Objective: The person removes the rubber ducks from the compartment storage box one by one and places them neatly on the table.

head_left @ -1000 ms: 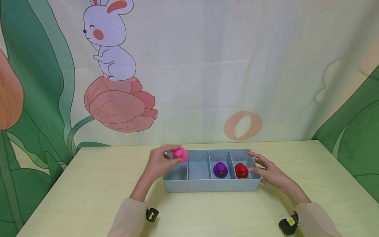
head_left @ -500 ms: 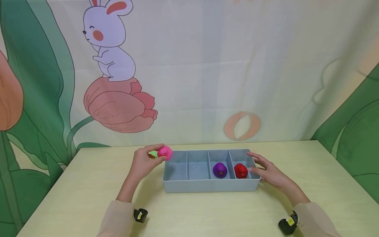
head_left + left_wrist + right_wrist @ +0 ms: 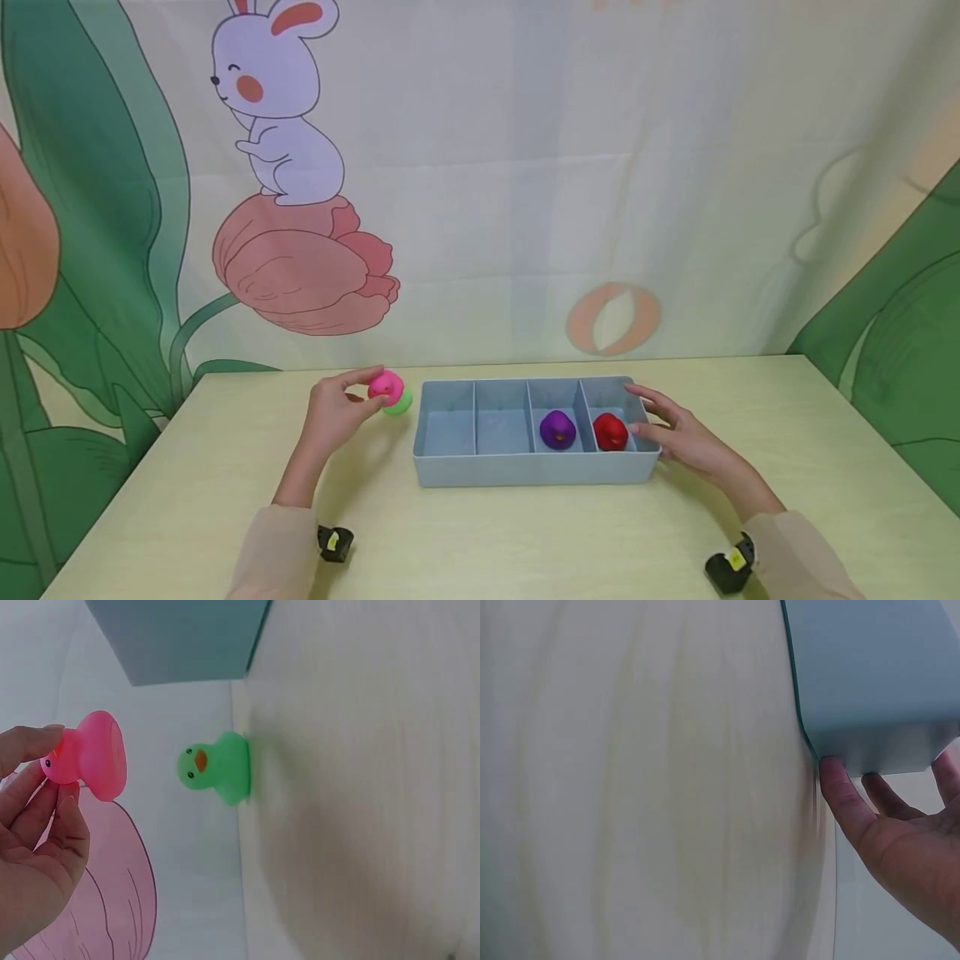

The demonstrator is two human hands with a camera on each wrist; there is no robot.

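Observation:
My left hand pinches a pink rubber duck by its head between thumb and fingers, off the table. A green rubber duck stands upright on the table just beyond it, partly hidden by the pink one in the head view. To the right is a blue-grey box with several compartments in a row. A purple rubber duck sits in its third compartment from the left and a red rubber duck in the rightmost. With fingers extended, my right hand touches the box's right end wall.
The pale wooden table ends at the back against a printed curtain. Both of the box's left compartments hold nothing. Each wrist wears a black camera, such as the left wrist camera.
My left hand has carried the pink rubber duck leftward from above the box's left compartment to near the green rubber duck, which now shows more. The right hand and box have stayed put.

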